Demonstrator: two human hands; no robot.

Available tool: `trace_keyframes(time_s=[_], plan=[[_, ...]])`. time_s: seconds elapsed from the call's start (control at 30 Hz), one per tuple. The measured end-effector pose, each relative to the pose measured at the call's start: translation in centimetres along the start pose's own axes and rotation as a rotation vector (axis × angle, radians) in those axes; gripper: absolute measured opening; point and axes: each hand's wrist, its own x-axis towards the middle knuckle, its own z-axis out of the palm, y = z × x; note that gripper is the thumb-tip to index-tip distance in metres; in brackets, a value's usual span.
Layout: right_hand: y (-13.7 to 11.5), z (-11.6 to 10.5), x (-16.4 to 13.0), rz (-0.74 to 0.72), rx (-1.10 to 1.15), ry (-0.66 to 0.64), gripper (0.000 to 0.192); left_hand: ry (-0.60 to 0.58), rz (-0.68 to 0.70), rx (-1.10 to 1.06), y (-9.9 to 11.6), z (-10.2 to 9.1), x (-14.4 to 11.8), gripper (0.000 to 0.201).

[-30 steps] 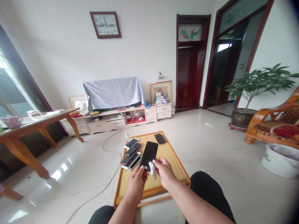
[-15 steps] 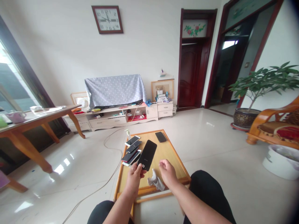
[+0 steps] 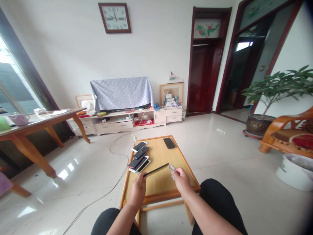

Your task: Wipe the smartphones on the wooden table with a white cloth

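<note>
My left hand [image 3: 137, 187] is closed on one end of a black smartphone [image 3: 156, 170], which I see edge-on as a thin dark bar above the small wooden table [image 3: 162, 153]. In my right hand [image 3: 182, 180] is a bunched grey cloth [image 3: 172, 171], pinched between the fingers close to the phone's far end. Whether the cloth touches the phone I cannot tell. Several other phones [image 3: 140, 152] lie overlapping along the table's left side. One dark phone [image 3: 169, 143] rests alone near the far right corner.
A pump bottle [image 3: 135, 138] stands at the table's far left corner. A cable [image 3: 107, 192] runs over the floor on the left. My knees flank the table. Farther off are a cloth-draped cabinet [image 3: 127, 126], a potted plant [image 3: 260, 122] and a white tub [image 3: 294, 174].
My right hand has picked up the grey cloth from the table's near edge. The phone in my left hand has turned from showing its flat face to edge-on.
</note>
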Motion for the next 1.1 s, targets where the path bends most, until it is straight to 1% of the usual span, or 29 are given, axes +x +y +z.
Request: trace_keyframes(time_s=[0.1,0.2,0.33,0.43,0.53,0.63,0.7,0.73,0.83,0.9,1.0,1.1], plan=[[0.5,-0.8,0.7,0.037,0.015,0.062,0.033,-0.037,0.082,0.051,-0.5,0.0,-0.1,0.029],[1.0,-1.0,0.8,0.045,-0.006,0.063,0.033,-0.075,0.119,0.107,-1.3,0.4,-0.2,0.029],[1.5,-0.8,0.8,0.014,-0.086,0.029,0.029,-0.195,0.198,0.206,-3.0,1.0,-0.7,0.033],[1.6,-0.6,1.2,-0.029,-0.165,0.043,0.027,-0.272,0.238,0.343,-4.1,1.4,-1.1,0.041],[1.5,-0.6,1.5,-0.074,-0.230,0.047,0.030,-0.297,0.275,0.474,-4.3,1.5,-1.2,0.047],[1.2,-0.6,1.6,-0.113,-0.277,0.033,0.037,-0.311,0.300,0.545,-3.9,1.4,-1.1,0.047],[1.0,-0.4,1.7,-0.137,-0.308,0.037,0.037,-0.280,0.289,0.581,-3.6,1.4,-0.9,0.047],[0.9,-0.2,1.8,-0.148,-0.324,0.040,0.034,-0.247,0.268,0.604,-3.6,1.3,-0.8,0.051],[0.5,0.7,2.3,-0.179,-0.371,0.030,0.026,-0.166,0.165,0.671,-3.8,1.5,-0.4,0.072],[0.1,1.3,2.7,-0.202,-0.412,0.007,0.025,-0.172,0.114,0.680,-4.0,1.6,-0.1,0.079],[-0.8,2.2,3.0,-0.247,-0.495,-0.042,0.022,-0.197,0.092,0.653,-4.1,1.6,0.3,0.081],[-2.2,3.4,1.4,-0.305,-0.577,-0.116,0.023,-0.184,0.075,0.634,-4.2,1.5,0.3,0.082]])
